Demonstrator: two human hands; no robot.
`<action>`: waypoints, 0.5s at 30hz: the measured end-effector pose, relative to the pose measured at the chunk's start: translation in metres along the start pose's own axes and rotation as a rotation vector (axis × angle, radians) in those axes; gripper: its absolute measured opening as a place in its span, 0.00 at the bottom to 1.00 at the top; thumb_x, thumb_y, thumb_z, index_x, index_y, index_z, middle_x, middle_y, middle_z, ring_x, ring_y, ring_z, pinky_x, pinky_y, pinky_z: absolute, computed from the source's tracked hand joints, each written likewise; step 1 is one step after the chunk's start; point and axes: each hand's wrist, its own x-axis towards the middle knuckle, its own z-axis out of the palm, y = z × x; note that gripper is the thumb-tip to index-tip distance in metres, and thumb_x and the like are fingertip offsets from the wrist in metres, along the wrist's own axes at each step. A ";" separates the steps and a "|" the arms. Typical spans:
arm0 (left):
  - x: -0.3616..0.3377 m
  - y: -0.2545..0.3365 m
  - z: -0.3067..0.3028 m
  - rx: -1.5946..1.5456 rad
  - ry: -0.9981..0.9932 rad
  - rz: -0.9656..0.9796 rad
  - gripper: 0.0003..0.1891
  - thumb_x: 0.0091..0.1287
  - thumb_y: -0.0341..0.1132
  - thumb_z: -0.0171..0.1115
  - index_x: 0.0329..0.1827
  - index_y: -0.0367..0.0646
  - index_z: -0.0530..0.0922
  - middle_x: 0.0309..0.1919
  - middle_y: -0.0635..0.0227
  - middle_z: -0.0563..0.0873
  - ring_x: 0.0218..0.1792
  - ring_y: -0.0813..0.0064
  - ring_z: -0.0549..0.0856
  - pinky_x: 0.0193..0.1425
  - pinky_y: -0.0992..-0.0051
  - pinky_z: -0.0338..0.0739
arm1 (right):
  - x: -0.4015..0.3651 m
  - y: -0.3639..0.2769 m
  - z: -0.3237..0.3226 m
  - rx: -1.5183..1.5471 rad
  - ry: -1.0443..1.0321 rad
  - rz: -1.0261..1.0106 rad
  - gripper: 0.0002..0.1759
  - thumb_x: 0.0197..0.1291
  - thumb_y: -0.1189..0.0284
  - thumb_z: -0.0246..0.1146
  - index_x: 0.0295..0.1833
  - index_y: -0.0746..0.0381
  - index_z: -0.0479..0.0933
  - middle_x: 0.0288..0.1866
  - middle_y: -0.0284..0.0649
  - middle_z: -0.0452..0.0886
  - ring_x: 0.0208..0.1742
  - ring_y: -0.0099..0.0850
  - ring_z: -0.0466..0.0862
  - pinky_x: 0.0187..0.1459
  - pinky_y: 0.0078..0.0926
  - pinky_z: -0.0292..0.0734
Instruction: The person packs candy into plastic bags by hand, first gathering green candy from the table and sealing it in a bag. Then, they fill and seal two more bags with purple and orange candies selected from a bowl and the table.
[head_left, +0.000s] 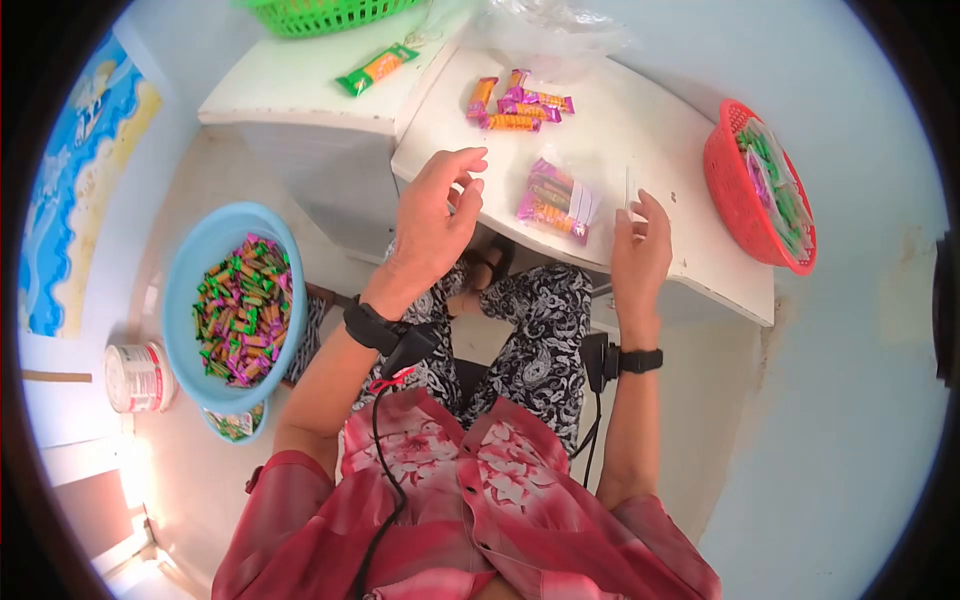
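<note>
Fingers curled and apart, my left hand (pixel 432 222) hovers near the white table's front edge with nothing in it. My right hand (pixel 642 255) is at the same edge farther right, thumb and fingers drawn together by a thin pale strip (pixel 629 188); I cannot tell what this strip is. Between the hands lies a clear plastic packet (pixel 556 202) filled with purple-and-orange wrapped snack bars. Behind it, several loose purple-and-orange snack bars (pixel 515 105) form a small pile on the table.
A blue basin (pixel 172 300) of small wrapped sweets stands at the left. On the right, a red basket (pixel 722 180) holds filled packets. A green-and-orange bar (pixel 378 69) and a green basket (pixel 320 18) are at the back left. Clear plastic bags (pixel 550 35) lie at the back.
</note>
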 end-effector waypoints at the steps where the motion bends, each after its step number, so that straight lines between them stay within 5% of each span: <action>1: 0.009 0.002 0.000 0.036 0.004 0.029 0.18 0.77 0.25 0.63 0.68 0.42 0.81 0.56 0.63 0.90 0.48 0.74 0.88 0.49 0.72 0.82 | -0.002 0.003 -0.001 0.039 0.030 0.013 0.20 0.73 0.76 0.68 0.69 0.64 0.80 0.54 0.42 0.85 0.44 0.27 0.84 0.46 0.29 0.82; 5: 0.050 -0.005 0.005 0.300 -0.034 0.094 0.19 0.73 0.28 0.65 0.67 0.41 0.82 0.56 0.63 0.88 0.45 0.69 0.88 0.47 0.70 0.83 | -0.011 -0.012 -0.010 0.042 -0.047 0.006 0.19 0.72 0.75 0.69 0.66 0.61 0.82 0.59 0.45 0.84 0.47 0.34 0.86 0.49 0.34 0.83; 8: 0.080 -0.036 0.020 0.498 -0.053 0.225 0.19 0.71 0.30 0.67 0.65 0.40 0.82 0.55 0.59 0.87 0.44 0.60 0.88 0.49 0.63 0.84 | -0.015 -0.013 -0.001 -0.078 0.064 -0.326 0.16 0.69 0.75 0.70 0.61 0.61 0.85 0.58 0.45 0.85 0.51 0.41 0.86 0.51 0.37 0.83; 11: 0.095 -0.032 0.029 0.629 -0.200 0.157 0.16 0.71 0.30 0.65 0.61 0.39 0.82 0.56 0.54 0.86 0.53 0.48 0.87 0.54 0.53 0.83 | -0.016 -0.019 0.009 -0.031 0.016 -0.303 0.14 0.67 0.74 0.71 0.57 0.60 0.87 0.57 0.45 0.86 0.55 0.46 0.85 0.54 0.42 0.83; 15: 0.101 -0.041 0.033 0.724 -0.193 0.187 0.15 0.71 0.31 0.65 0.59 0.40 0.83 0.53 0.54 0.88 0.50 0.47 0.88 0.52 0.52 0.83 | -0.014 -0.033 0.012 0.039 -0.073 -0.272 0.12 0.67 0.73 0.71 0.54 0.61 0.87 0.55 0.44 0.86 0.55 0.46 0.85 0.53 0.42 0.83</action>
